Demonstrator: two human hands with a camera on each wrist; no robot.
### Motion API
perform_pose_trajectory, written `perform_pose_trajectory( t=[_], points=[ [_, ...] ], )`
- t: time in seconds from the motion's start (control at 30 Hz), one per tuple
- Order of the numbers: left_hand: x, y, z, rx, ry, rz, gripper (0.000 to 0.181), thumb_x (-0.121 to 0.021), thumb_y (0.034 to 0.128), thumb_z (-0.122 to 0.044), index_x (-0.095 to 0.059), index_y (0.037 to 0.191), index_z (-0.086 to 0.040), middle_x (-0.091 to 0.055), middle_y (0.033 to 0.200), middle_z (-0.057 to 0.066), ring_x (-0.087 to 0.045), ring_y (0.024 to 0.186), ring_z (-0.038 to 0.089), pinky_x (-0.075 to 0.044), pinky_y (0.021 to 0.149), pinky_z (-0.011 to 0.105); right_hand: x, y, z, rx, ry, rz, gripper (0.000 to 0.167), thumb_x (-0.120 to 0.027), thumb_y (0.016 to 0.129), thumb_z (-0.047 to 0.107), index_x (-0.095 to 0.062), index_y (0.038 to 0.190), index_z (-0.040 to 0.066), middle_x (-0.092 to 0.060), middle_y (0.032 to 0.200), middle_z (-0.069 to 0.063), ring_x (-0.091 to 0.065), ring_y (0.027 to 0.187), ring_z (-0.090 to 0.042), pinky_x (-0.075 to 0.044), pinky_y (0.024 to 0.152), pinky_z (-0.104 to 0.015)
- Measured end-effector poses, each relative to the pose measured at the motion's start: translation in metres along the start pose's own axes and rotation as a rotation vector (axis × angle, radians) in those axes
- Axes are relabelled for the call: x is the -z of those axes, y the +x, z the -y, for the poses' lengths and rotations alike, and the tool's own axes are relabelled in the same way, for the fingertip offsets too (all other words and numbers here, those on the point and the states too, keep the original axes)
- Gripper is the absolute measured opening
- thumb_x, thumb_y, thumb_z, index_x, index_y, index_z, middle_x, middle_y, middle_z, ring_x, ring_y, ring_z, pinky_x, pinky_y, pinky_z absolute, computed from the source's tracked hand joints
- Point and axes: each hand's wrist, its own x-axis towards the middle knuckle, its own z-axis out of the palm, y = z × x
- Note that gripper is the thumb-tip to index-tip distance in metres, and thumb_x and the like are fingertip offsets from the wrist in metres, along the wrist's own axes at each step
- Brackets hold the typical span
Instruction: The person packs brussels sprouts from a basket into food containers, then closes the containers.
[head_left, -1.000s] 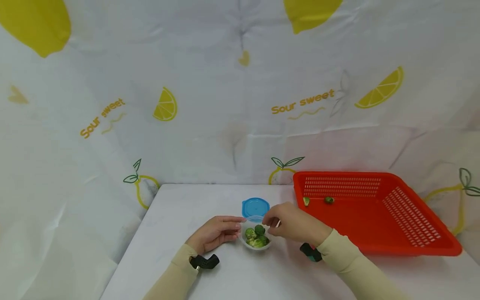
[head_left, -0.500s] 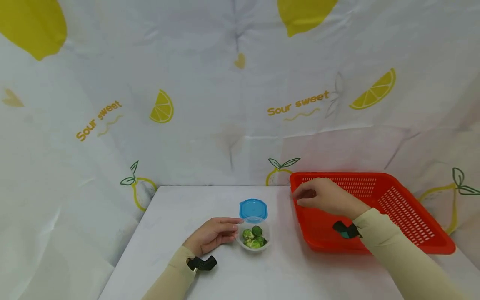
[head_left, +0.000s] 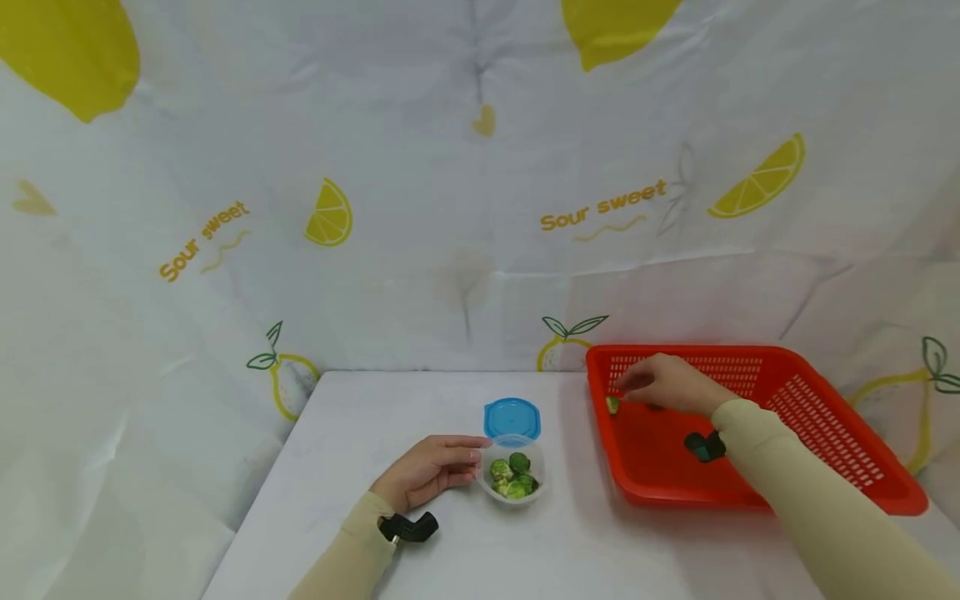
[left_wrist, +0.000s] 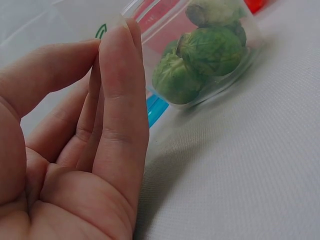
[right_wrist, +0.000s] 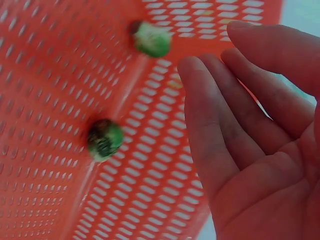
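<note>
A clear round bowl [head_left: 491, 493] holds several Brussels sprouts [head_left: 514, 487]. My left hand [head_left: 431, 472] touches the bowl's left side with extended fingers; in the left wrist view the same hand [left_wrist: 95, 130] is beside the sprouts [left_wrist: 212, 50] seen through the clear wall. Over the left part of the red basket [head_left: 675, 492], my right hand [head_left: 670, 385] is bent with nothing held. The right wrist view has that hand [right_wrist: 255, 130] with fingers apart from two sprouts, one greener [right_wrist: 152, 40] and one dark-ended [right_wrist: 105, 140], lying in the basket.
A blue lid [head_left: 513, 419] lies on the white table [head_left: 390, 408] just behind the bowl. The basket stands at the table's right side. A white cloth [head_left: 420, 250] with lemon prints hangs behind the table.
My right hand has gone from the bowl's right edge over to the basket, moving slightly across it since half a second ago. My left hand has stayed at the bowl.
</note>
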Motion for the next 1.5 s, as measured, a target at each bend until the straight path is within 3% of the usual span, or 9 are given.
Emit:
perform_pose_trajectory(
  t=[0.5, 1.03, 1.27, 1.5],
  points=[
    [-0.001, 0.001, -0.001, 0.005, -0.009, -0.014, 0.05, -0.077, 0.1004, -0.013, -0.064, 0.148, -0.003, -0.077, 0.104, 0.003, -0.077, 0.088, 0.011, -0.065, 0.082, 0.022, -0.006, 0.035, -0.025, -0.07, 0.01, 0.04, 0.038, -0.079, 0.099, 0.02, -0.075, 0.132, 0.001, -0.077, 0.121, -0.015, -0.068, 0.1, -0.025, -0.067, 0.085, -0.044],
    [0.0, 0.001, 0.001, 0.011, -0.029, -0.022, 0.051, -0.078, 0.0996, -0.013, -0.065, 0.148, -0.004, -0.077, 0.104, 0.003, -0.077, 0.088, 0.01, -0.065, 0.081, 0.021, -0.015, 0.048, -0.034, -0.089, 0.005, 0.056, 0.034, -0.083, 0.095, 0.019, -0.079, 0.126, 0.005, -0.078, 0.112, -0.01, -0.066, 0.095, -0.024, -0.064, 0.082, -0.04],
    [0.001, 0.001, 0.003, 0.013, -0.028, -0.032, 0.05, -0.078, 0.0994, -0.013, -0.066, 0.147, -0.004, -0.077, 0.104, 0.003, -0.077, 0.087, 0.01, -0.065, 0.081, 0.022, -0.022, 0.053, -0.029, -0.083, -0.011, 0.057, 0.039, -0.088, 0.09, 0.024, -0.08, 0.124, 0.006, -0.077, 0.112, -0.009, -0.065, 0.102, -0.028, -0.064, 0.09, -0.047],
    [0.001, 0.003, 0.0, 0.01, -0.026, -0.009, 0.047, -0.077, 0.1006, -0.012, -0.067, 0.146, -0.004, -0.078, 0.103, 0.003, -0.077, 0.088, 0.01, -0.065, 0.083, 0.022, -0.024, 0.051, -0.024, -0.096, -0.005, 0.038, 0.031, -0.086, 0.091, 0.018, -0.081, 0.12, 0.007, -0.077, 0.109, -0.008, -0.065, 0.102, -0.027, -0.063, 0.095, -0.051]
  ],
)
